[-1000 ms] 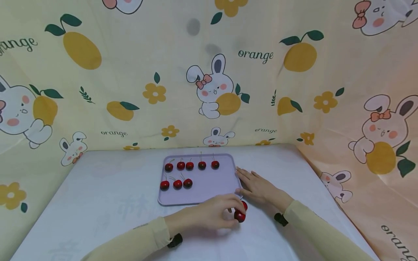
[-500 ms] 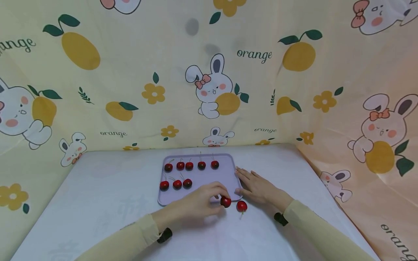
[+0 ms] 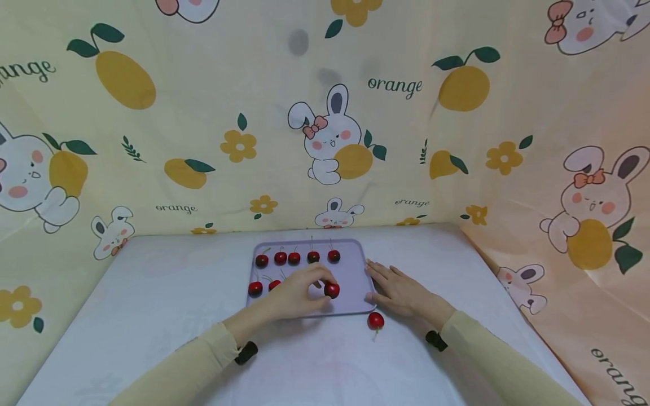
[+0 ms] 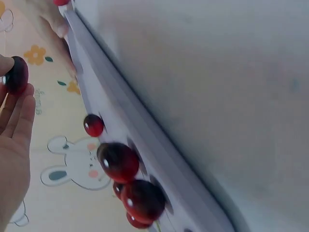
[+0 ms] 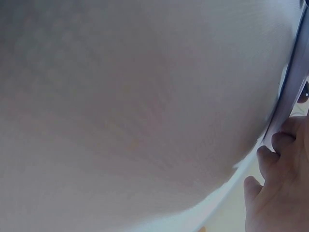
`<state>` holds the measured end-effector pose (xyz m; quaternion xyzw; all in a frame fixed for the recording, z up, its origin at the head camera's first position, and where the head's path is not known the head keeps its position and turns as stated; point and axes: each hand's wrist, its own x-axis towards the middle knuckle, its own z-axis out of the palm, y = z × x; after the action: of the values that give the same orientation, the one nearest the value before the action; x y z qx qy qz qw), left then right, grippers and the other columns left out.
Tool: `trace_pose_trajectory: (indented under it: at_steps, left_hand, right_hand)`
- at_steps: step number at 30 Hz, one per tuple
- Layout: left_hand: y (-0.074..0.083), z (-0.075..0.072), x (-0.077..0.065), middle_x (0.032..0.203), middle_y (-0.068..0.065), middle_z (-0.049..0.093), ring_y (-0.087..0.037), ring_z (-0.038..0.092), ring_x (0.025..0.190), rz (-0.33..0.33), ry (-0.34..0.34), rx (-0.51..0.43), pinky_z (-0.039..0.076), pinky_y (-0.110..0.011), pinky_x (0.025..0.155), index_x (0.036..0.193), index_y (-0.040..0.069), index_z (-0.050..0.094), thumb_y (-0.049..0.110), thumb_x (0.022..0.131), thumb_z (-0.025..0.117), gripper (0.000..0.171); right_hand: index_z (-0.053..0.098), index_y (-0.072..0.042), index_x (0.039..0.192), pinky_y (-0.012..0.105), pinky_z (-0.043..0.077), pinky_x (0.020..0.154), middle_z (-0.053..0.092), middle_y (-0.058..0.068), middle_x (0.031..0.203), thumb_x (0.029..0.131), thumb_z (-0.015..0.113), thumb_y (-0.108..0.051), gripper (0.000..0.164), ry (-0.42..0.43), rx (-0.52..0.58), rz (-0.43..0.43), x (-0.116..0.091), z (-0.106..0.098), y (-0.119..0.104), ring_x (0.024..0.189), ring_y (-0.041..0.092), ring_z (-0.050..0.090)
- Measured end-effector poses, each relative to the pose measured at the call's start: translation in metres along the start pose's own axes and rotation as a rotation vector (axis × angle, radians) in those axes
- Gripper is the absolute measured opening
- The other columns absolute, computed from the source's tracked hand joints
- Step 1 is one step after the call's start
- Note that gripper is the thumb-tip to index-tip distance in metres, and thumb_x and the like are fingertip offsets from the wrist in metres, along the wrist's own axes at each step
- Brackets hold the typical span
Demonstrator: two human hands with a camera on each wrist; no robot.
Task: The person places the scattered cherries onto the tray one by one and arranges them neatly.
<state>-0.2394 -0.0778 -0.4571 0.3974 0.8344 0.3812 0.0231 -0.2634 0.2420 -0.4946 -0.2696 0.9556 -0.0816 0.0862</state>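
My left hand [image 3: 299,292] pinches a dark red cherry [image 3: 332,290] between thumb and fingers, over the front part of a lilac tray [image 3: 355,282]. In the left wrist view the held cherry [image 4: 17,76] shows above the tray's level. Several cherries stand in a back row on the tray, the rightmost cherry [image 3: 333,256] near the middle. Of the front row, a cherry [image 3: 255,288] at the left shows whole; others are partly or fully behind my left hand. My right hand [image 3: 401,290] lies with straight fingers along the tray's right edge. In the right wrist view its fingers [image 5: 282,142] meet the rim.
One bright red cherry [image 3: 376,321] lies on the white tablecloth [image 3: 325,366] just off the tray's front right corner, stem toward me. A patterned cloth backdrop [image 3: 274,84] with rabbits and oranges rises behind and at the sides of the table.
My left hand has picked up a dark cherry from the table in front of the tray and carried it back and left over the tray. My right hand has stayed in place.
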Motion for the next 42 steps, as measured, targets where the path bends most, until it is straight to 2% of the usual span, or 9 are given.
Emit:
trace_pose_trajectory:
  at_steps: [7,13,20,23,29,42]
  left_hand:
    - [-0.015,-0.013,-0.001,0.113,0.017,0.062,-0.004,0.059,0.11,-0.08,0.014,0.011,0.053,-0.033,0.1,0.118,0.026,0.066,0.016,0.094,0.076,0.027]
    - [-0.028,-0.022,0.0,0.113,0.008,0.065,-0.01,0.061,0.109,-0.088,0.021,0.028,0.056,-0.037,0.097,0.116,0.018,0.069,0.012,0.092,0.078,0.026]
    - [-0.04,-0.026,0.003,0.11,0.003,0.066,-0.021,0.064,0.106,-0.116,-0.034,0.115,0.058,-0.039,0.091,0.116,0.013,0.07,0.015,0.092,0.08,0.026]
    - [-0.043,-0.028,0.004,0.108,0.002,0.066,-0.023,0.065,0.101,-0.113,-0.063,0.157,0.058,-0.037,0.088,0.114,0.012,0.071,0.016,0.092,0.08,0.025]
    - [-0.047,-0.029,0.006,0.109,0.003,0.065,-0.019,0.066,0.094,-0.132,-0.102,0.216,0.057,-0.026,0.082,0.114,0.013,0.072,0.017,0.092,0.081,0.024]
    - [-0.049,-0.027,0.007,0.111,0.004,0.066,-0.012,0.066,0.096,-0.147,-0.144,0.263,0.057,-0.026,0.085,0.112,0.013,0.072,0.018,0.094,0.079,0.021]
  right_hand:
    - [0.026,-0.007,0.164,0.056,0.017,0.126,0.021,0.012,0.172,0.103,0.046,-0.065,0.087,0.0,-0.001,-0.003,0.0,-0.001,0.0,0.157,0.035,0.024]
    - [0.028,-0.005,0.163,0.056,0.019,0.126,0.024,0.013,0.171,0.103,0.045,-0.065,0.087,0.034,-0.003,-0.035,-0.001,0.001,0.002,0.156,0.034,0.026]
    - [0.03,-0.004,0.163,0.056,0.021,0.125,0.025,0.013,0.17,0.104,0.047,-0.063,0.085,0.054,-0.02,-0.05,-0.001,0.001,0.002,0.155,0.033,0.028]
    - [0.029,-0.004,0.163,0.056,0.021,0.125,0.025,0.013,0.17,0.104,0.047,-0.062,0.085,0.045,-0.019,-0.045,-0.002,0.0,0.001,0.155,0.033,0.028]
    - [0.029,-0.004,0.163,0.055,0.02,0.125,0.025,0.013,0.171,0.104,0.046,-0.063,0.085,0.037,-0.021,-0.038,-0.001,0.0,0.001,0.155,0.033,0.027]
    - [0.029,-0.005,0.163,0.055,0.021,0.125,0.024,0.012,0.171,0.103,0.047,-0.063,0.085,0.035,-0.023,-0.024,-0.002,0.0,0.0,0.156,0.033,0.027]
